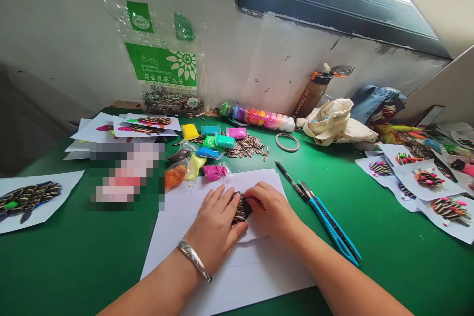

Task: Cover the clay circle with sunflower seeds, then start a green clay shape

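Observation:
My left hand [219, 219], with a silver bangle on its wrist, lies flat with fingers spread on white paper [185, 266]. Its fingertips rest over the left side of a patch of striped sunflower seeds [240, 212] set in rows. A dark, clay-like base [250, 207] shows at the patch's right edge. There my right hand [268, 207] is closed in a pinch, thumb and forefinger together against the edge. Whatever those fingertips hold is hidden. A smaller sheet lies under the patch, on top of the larger paper.
Bagged coloured clay [209, 143] and loose sunflower seeds [246, 148] lie beyond the paper. A pen [291, 180], blue scissors [335, 227] and a tape roll [287, 142] sit to the right. Seed pictures [427, 177] lie on both sides. A bottle [313, 94] leans on the wall.

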`<state>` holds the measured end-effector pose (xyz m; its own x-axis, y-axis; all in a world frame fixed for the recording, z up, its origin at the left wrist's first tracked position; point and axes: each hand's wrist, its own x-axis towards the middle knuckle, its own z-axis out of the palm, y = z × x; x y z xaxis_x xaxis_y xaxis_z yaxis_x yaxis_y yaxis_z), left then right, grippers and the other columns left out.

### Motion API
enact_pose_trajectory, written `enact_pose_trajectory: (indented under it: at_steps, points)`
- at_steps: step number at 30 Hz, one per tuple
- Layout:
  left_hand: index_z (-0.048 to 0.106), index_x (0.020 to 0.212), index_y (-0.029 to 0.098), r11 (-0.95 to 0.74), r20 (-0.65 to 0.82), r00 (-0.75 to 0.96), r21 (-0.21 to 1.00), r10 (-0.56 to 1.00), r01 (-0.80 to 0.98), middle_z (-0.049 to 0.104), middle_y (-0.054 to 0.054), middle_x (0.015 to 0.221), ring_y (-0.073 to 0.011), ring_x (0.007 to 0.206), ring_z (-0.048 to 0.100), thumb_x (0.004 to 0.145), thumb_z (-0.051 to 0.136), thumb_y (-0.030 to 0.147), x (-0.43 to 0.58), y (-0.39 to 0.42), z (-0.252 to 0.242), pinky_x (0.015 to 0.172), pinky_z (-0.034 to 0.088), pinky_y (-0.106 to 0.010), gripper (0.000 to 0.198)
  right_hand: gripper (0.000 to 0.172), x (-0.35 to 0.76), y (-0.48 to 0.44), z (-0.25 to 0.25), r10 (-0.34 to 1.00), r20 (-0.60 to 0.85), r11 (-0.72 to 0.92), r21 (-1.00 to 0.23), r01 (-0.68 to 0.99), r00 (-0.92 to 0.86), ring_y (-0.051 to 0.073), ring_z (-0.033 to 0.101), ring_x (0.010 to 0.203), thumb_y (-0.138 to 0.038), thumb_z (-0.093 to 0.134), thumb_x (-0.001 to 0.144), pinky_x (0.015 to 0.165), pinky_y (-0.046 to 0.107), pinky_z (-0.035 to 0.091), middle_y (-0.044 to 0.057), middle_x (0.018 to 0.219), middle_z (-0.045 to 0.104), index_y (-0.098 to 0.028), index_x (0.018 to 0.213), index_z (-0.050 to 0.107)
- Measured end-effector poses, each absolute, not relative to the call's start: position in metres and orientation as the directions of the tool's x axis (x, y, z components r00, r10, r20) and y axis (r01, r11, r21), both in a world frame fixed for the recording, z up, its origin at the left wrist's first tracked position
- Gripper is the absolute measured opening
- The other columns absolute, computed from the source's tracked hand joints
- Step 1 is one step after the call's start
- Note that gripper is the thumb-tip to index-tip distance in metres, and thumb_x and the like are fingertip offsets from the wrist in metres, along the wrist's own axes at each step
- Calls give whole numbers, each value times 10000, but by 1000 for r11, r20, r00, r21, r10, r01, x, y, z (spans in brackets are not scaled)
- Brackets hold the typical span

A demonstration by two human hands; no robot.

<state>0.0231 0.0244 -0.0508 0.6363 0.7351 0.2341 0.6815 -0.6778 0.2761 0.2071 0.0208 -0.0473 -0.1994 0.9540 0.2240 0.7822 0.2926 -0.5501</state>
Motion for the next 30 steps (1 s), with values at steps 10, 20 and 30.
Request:
enact_pose_trajectory:
  at_steps: [10, 20, 30]
  points:
    - [524, 1301, 89, -673, 236, 630, 280, 740, 685, 519, -161, 1361, -368, 1291, 414, 850, 594, 321, 24, 24, -54, 1053, 362, -582, 512, 163, 199, 22, -48, 961, 188, 274, -590, 759, -200, 155, 530, 774, -52, 504, 850, 694, 259, 408, 31, 805, 582, -164, 823, 619]
    - [542, 1286, 92, -671, 228, 631, 260, 741, 694, 520, -161, 1360, -365, 1291, 416, 852, 587, 325, 23, 24, -54, 1051, 369, -576, 495, 160, 210, 16, -40, 982, 137, 184, -504, 844, -132, 148, 529, 712, -136, 514, 872, 643, 249, 384, 21, 757, 569, -183, 782, 638]
    - [554, 1272, 99, -661, 228, 621, 267, 750, 701, 531, -161, 1350, -362, 1285, 425, 847, 596, 328, 26, 24, -53, 1048, 370, -579, 484, 215, 205, 20, -51, 964, 199, 245, -387, 889, -179, 136, 476, 664, -92, 502, 849, 600, 240, 329, 19, 706, 531, -166, 666, 586]
